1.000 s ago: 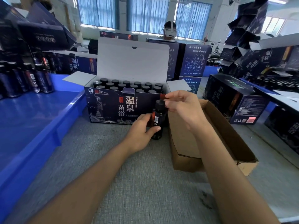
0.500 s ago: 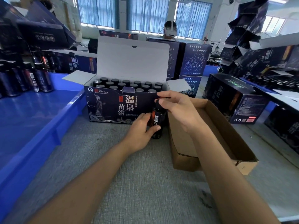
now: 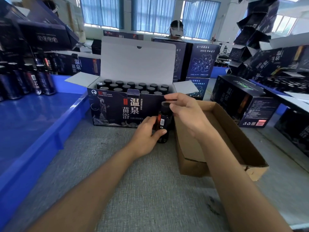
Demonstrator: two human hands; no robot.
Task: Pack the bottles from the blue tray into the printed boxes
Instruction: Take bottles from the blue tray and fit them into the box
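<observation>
- Bottle (image 3: pixel 163 126): small, dark, with a red label strip carrying a white barcode patch and a black cap (image 3: pixel 165 105). The cap area is blurred.
- I find it standing upright on the grey table mat (image 3: pixel 133 181), in front of the right end of the printed box (image 3: pixel 117 108) and just beside the left wall of the brown carton (image 3: pixel 234 136).
- The bottle sits between the two hands, body low in one, cap high in the other.
- Left hand (image 3: pixel 145 134): clasps the body, thumb across the front below the barcode, fingers curled round the far side.
- Right hand (image 3: pixel 185 114): closed about the cap, thumb against its side, forefinger arched over the top. I cannot tell whether the forefinger makes contact.
- Printed box: lid flap upright, rows of black-capped bottles inside.
- Blue tray (image 3: pixel 33 124): at my left, with more dark bottles (image 3: pixel 25 81) standing at its far end.
</observation>
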